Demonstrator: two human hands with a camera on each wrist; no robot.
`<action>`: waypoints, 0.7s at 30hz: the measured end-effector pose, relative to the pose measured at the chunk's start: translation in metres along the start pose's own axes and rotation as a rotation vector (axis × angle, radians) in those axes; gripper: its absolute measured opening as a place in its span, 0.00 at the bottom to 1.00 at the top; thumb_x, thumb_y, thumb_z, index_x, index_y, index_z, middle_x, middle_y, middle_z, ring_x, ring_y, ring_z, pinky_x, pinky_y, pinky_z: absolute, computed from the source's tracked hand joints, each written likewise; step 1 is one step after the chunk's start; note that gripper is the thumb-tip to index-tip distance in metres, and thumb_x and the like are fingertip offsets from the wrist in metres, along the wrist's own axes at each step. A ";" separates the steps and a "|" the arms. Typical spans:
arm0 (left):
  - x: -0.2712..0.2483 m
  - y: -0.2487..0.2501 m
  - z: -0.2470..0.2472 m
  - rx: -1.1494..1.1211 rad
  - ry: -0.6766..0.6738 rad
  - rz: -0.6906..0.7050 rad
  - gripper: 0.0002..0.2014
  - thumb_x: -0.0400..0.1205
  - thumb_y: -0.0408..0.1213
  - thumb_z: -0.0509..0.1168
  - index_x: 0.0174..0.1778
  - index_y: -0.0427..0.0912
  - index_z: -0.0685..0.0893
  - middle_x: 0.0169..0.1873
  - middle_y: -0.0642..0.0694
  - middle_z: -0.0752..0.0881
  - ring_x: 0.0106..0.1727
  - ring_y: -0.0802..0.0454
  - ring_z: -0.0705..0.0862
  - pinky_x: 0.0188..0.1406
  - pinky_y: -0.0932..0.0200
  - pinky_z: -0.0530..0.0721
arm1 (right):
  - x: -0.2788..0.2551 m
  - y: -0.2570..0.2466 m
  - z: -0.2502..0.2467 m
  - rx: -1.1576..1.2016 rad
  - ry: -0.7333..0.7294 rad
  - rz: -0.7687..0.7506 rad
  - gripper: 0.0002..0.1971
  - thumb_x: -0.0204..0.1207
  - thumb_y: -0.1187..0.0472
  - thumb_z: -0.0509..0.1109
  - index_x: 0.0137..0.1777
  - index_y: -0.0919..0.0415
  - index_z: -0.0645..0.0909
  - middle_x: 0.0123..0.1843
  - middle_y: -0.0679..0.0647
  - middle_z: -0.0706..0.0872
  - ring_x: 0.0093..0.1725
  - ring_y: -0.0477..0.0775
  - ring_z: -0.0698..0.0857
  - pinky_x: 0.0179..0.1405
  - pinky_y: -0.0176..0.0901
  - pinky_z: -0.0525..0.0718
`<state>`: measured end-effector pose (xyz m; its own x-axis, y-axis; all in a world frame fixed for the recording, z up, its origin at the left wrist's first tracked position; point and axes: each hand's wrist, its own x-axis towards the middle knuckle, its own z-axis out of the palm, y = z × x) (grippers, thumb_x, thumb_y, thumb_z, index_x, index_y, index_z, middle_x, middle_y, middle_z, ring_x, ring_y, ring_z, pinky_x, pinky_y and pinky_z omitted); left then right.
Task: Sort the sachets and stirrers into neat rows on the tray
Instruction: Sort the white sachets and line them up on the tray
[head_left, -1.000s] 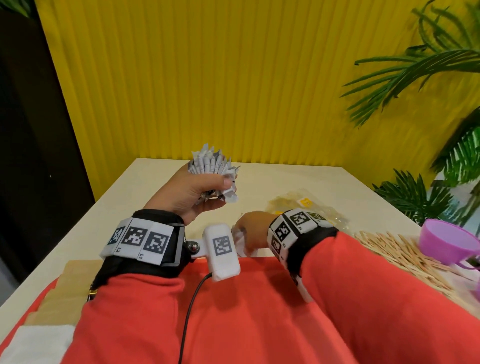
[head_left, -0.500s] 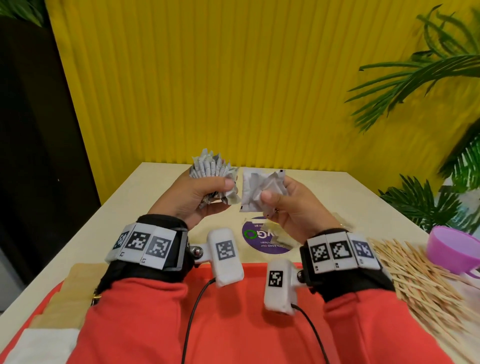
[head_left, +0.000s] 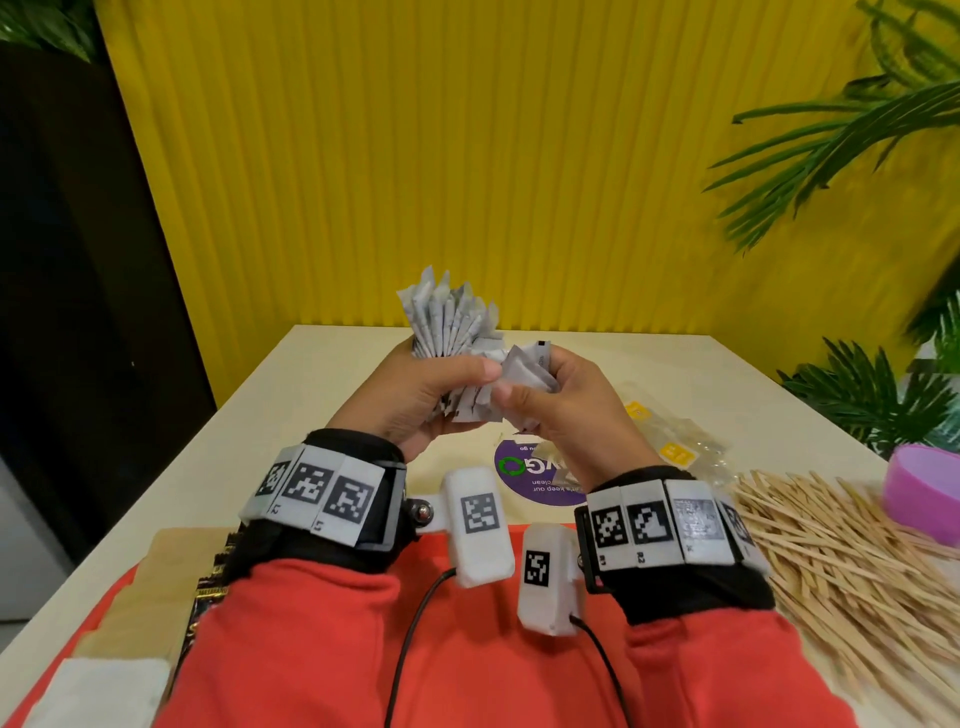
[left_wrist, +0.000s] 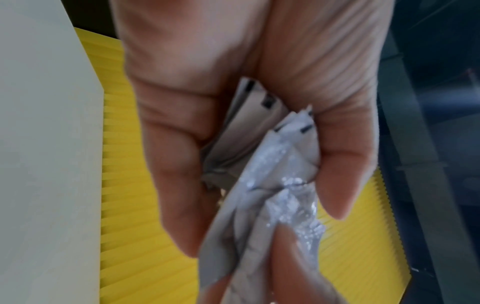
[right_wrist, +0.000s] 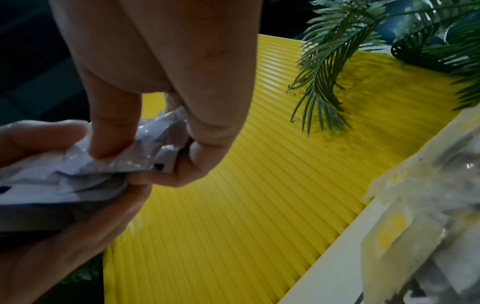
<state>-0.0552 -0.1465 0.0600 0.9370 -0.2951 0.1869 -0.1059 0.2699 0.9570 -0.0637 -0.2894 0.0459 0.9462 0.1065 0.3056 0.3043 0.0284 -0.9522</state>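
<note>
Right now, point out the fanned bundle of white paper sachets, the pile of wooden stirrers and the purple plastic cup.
white paper sachets (head_left: 451, 317), head view, fanned tops.
wooden stirrers (head_left: 831, 566), head view, pile's middle.
purple plastic cup (head_left: 922, 499), head view, side wall.

The left hand fills most of the frame, its fingers and thumb curled round a bunch of grey-white sachets (some show small black marks at their top edges). Fingertips of the right hand pinch the crinkled lower sachets from below. The pale counter lies at left, beside a ribbed yellow wall.
</note>
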 end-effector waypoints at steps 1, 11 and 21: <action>0.000 0.000 0.000 -0.005 0.003 0.002 0.16 0.71 0.25 0.68 0.52 0.46 0.83 0.36 0.49 0.91 0.34 0.54 0.89 0.29 0.60 0.86 | 0.000 -0.001 -0.002 -0.007 -0.010 -0.006 0.11 0.72 0.74 0.71 0.42 0.56 0.80 0.34 0.52 0.83 0.36 0.53 0.80 0.30 0.38 0.76; 0.002 -0.001 -0.006 -0.035 0.063 -0.002 0.16 0.65 0.30 0.69 0.49 0.44 0.85 0.40 0.44 0.89 0.38 0.49 0.87 0.35 0.56 0.89 | -0.001 -0.005 -0.023 0.008 -0.071 -0.029 0.11 0.64 0.69 0.75 0.42 0.58 0.77 0.30 0.47 0.84 0.27 0.44 0.78 0.25 0.33 0.76; 0.001 -0.001 -0.002 -0.017 0.011 -0.013 0.16 0.63 0.30 0.67 0.47 0.41 0.84 0.36 0.48 0.90 0.36 0.51 0.89 0.37 0.52 0.89 | -0.006 -0.007 -0.026 -0.089 -0.127 0.036 0.08 0.62 0.66 0.72 0.41 0.57 0.79 0.29 0.47 0.84 0.29 0.46 0.81 0.30 0.37 0.82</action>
<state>-0.0536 -0.1453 0.0583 0.9418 -0.2891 0.1717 -0.0878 0.2813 0.9556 -0.0683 -0.3159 0.0507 0.9370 0.2307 0.2624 0.2841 -0.0658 -0.9565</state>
